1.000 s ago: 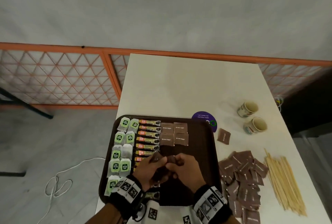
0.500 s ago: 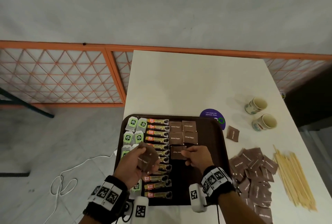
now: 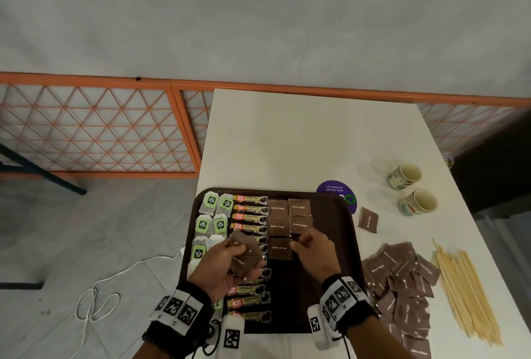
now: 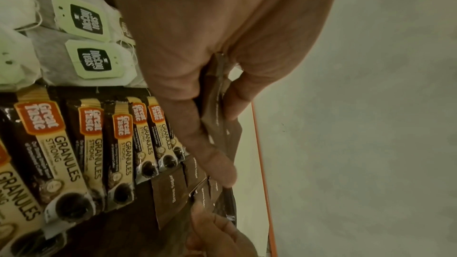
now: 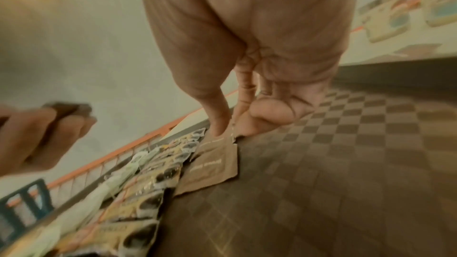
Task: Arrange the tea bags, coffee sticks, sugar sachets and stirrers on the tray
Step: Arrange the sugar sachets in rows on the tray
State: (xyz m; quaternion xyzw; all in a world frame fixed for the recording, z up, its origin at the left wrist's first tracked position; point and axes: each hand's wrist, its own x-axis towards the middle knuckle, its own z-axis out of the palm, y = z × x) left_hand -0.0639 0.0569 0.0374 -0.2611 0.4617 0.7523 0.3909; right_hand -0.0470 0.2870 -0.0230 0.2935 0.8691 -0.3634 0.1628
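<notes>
While my left hand (image 3: 222,265) grips a small stack of sugar sachets (image 3: 244,255) above the coffee sticks (image 3: 250,216), my right hand (image 3: 314,252) pinches one sachet (image 3: 280,248) lying flat on the tray (image 3: 339,243), just below four placed sachets (image 3: 288,216). Tea bags (image 3: 212,215) fill the left column.

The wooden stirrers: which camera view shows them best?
The head view: the stirrers lie in a loose bundle on the table, right of the tray. Neither wrist view shows them.
</notes>
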